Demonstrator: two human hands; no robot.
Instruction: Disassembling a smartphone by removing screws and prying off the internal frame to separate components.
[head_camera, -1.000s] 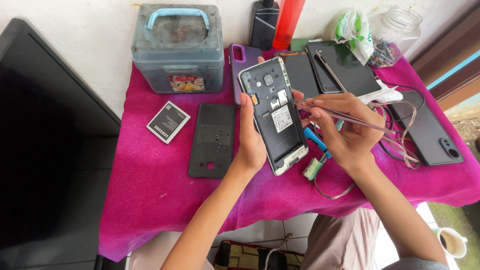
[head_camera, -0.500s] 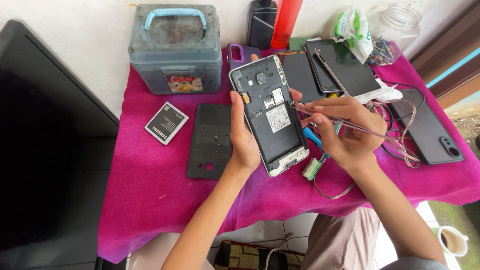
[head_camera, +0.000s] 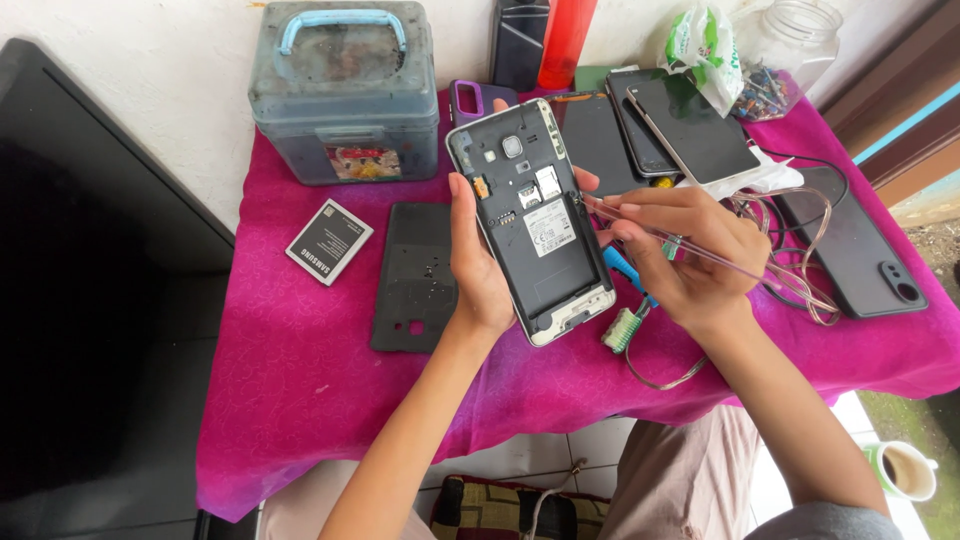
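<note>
My left hand (head_camera: 478, 262) grips an opened phone (head_camera: 531, 218) by its left edge, back side up, with the cover and battery out. My right hand (head_camera: 688, 255) pinches a thin clear-handled tool (head_camera: 700, 252) whose tip points at the phone's right edge. The phone's black back cover (head_camera: 412, 276) lies on the magenta cloth (head_camera: 300, 340) left of my left hand. Its loose battery (head_camera: 328, 241) lies further left. A small green brush (head_camera: 622, 328) and a blue-handled tool (head_camera: 622, 267) rest under my right hand.
A grey-blue plastic box (head_camera: 343, 95) with a handle stands at the back left. Several phones (head_camera: 680, 125) lie at the back right, another dark phone (head_camera: 852, 245) with cables at the right. A glass jar (head_camera: 778, 50), a plastic bag (head_camera: 700, 50), a cup (head_camera: 900, 470) on the floor.
My left hand has lifted and tilted the opened phone slightly up and towards the back. My right hand with the thin tool has stayed at the phone's right edge.
</note>
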